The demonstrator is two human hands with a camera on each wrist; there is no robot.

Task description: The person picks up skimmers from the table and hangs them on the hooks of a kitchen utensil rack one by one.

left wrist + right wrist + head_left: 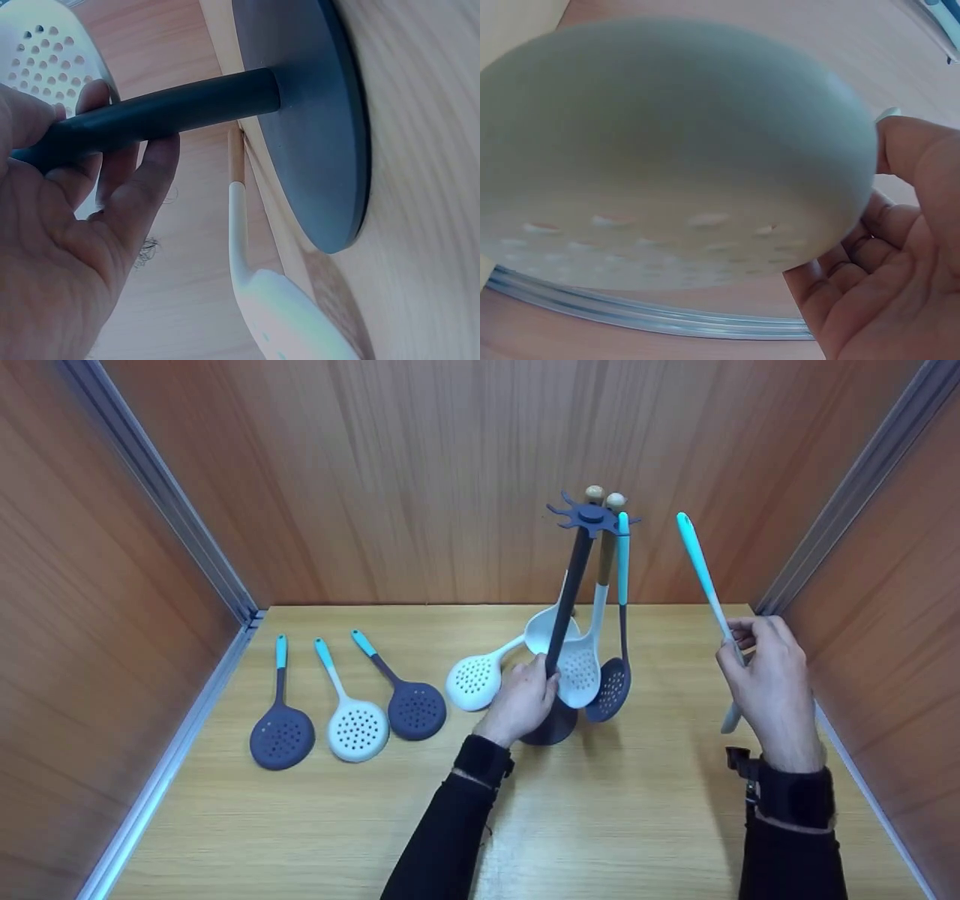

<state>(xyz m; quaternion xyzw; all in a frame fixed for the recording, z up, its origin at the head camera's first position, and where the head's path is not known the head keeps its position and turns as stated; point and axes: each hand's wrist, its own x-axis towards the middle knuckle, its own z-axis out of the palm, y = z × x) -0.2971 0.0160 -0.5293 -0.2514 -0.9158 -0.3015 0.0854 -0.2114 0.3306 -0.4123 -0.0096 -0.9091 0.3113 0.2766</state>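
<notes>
My left hand [523,697] grips the dark pole [571,592] of a utensil stand low down, just above its round base [315,135]. From the stand's spiked top [590,515] hang a white slotted spoon [578,667], a dark skimmer [610,690] with a turquoise handle and a white ladle [541,630] partly behind the pole. At the right, my right hand [769,682] pinches a light utensil with a turquoise handle [696,551] pointing up. Its perforated head [675,150] fills much of the right wrist view.
Left of the stand lie a dark skimmer [282,736], a white skimmer [358,730] and another dark skimmer [416,710]. A white slotted utensil [473,682] lies beside the stand. Wooden panels with metal edges enclose the table [337,825] at the back and sides.
</notes>
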